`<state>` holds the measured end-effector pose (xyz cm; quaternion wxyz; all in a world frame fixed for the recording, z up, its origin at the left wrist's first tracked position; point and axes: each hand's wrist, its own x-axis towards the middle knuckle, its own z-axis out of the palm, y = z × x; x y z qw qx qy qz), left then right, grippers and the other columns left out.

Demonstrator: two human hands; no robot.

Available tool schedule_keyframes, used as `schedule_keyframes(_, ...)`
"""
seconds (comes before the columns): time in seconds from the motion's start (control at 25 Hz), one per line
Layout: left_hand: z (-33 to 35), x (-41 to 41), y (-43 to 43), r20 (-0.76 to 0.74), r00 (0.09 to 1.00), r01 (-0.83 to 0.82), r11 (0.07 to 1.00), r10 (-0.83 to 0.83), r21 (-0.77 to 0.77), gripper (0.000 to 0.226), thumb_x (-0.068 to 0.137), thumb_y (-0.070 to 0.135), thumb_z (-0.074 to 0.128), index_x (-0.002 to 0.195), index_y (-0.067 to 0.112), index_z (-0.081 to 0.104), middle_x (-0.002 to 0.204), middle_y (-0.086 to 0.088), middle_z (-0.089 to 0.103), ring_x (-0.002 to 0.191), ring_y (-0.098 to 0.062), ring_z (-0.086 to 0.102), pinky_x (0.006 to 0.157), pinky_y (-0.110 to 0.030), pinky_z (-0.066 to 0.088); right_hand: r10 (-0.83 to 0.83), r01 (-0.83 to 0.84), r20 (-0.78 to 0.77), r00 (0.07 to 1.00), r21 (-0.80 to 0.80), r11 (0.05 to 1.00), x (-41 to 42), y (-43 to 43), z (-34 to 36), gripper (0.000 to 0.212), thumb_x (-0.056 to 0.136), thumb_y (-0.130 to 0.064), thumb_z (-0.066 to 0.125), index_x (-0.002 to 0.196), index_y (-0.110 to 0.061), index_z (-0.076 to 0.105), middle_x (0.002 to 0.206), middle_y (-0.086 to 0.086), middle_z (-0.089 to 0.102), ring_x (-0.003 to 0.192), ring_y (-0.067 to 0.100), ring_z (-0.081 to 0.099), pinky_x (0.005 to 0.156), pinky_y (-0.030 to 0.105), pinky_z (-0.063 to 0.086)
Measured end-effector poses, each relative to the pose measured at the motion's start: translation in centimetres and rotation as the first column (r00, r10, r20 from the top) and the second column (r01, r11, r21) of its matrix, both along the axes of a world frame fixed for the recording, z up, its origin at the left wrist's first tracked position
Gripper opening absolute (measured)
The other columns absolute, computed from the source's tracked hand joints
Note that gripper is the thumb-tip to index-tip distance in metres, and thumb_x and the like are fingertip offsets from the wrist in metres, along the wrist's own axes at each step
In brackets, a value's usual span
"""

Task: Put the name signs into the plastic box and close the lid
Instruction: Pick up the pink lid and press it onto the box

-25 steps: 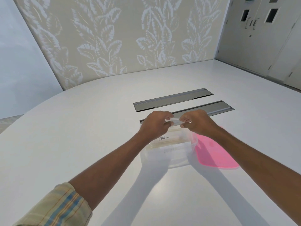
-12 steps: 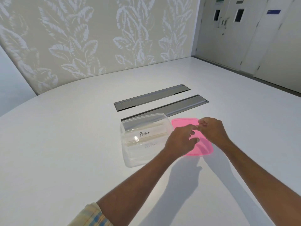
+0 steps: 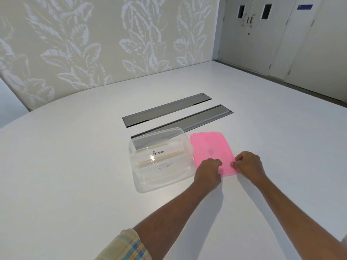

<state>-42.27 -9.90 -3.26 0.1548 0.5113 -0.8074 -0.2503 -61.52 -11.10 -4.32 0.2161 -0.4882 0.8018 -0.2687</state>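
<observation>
A clear plastic box (image 3: 139,182) stands open on the white table. Inside it lie name signs; the upper one (image 3: 159,153) reads "PENGUIN", and a second sign (image 3: 166,166) below it is only faintly readable. The pink lid (image 3: 210,147) lies flat on the table just right of the box. My left hand (image 3: 207,170) rests with curled fingers on the lid's near left corner. My right hand (image 3: 247,164) pinches the lid's near right corner. The lid still lies on the table.
Two long grey cable hatches (image 3: 167,109) (image 3: 206,116) are set into the table (image 3: 75,166) behind the box. A leaf-patterned wall stands beyond the table's far edge, with doors (image 3: 253,25) at the back right.
Both hands left the box, where they had lowered a sign, and moved right and nearer to me onto the pink lid's near edge. The camera view shifted left.
</observation>
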Motion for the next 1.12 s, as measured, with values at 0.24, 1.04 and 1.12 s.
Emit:
schedule_keyframes(0.24,0.3,0.6,0.0,0.078,0.996,0.051,0.996,-0.045,-0.068,0.049,0.091,0.012,0.067,0.140,0.016,0.062,0.134,-0.011,0.059,0.126,-0.035,0.054,0.098,-0.048,0.053,-0.045,0.062,0.181,0.982,-0.089,0.994,-0.6,-0.1,0.5,0.007,0.073,-0.004,0.072,0.076,0.000,0.077,0.080,0.020,0.076,0.062,0.028,0.076,0.057,0.034,0.066)
schedule_keyframes(1.04,9.1,5.2,0.7,-0.135,0.989,-0.121,0.893,0.068,-0.434,0.042,0.093,0.005,0.050,0.129,0.022,0.063,0.109,0.000,0.070,0.101,-0.028,0.063,0.071,-0.039,0.051,0.215,0.082,0.580,0.786,-0.442,0.893,3.4,-1.0,14.0,0.027,0.086,-0.035,0.086,0.098,-0.012,0.078,0.090,0.009,0.076,0.084,0.022,0.076,0.073,0.038,0.066)
schedule_keyframes(1.12,10.3,6.3,0.9,-0.211,0.974,-0.165,0.890,0.080,-0.424,0.035,0.091,0.007,0.051,0.119,0.023,0.065,0.102,0.002,0.070,0.097,-0.026,0.063,0.070,-0.033,0.046,0.240,0.094,0.601,0.762,-0.469,0.878,3.8,-1.2,14.0,0.032,0.084,-0.035,0.088,0.104,-0.013,0.077,0.095,0.008,0.076,0.091,0.022,0.076,0.077,0.039,0.066)
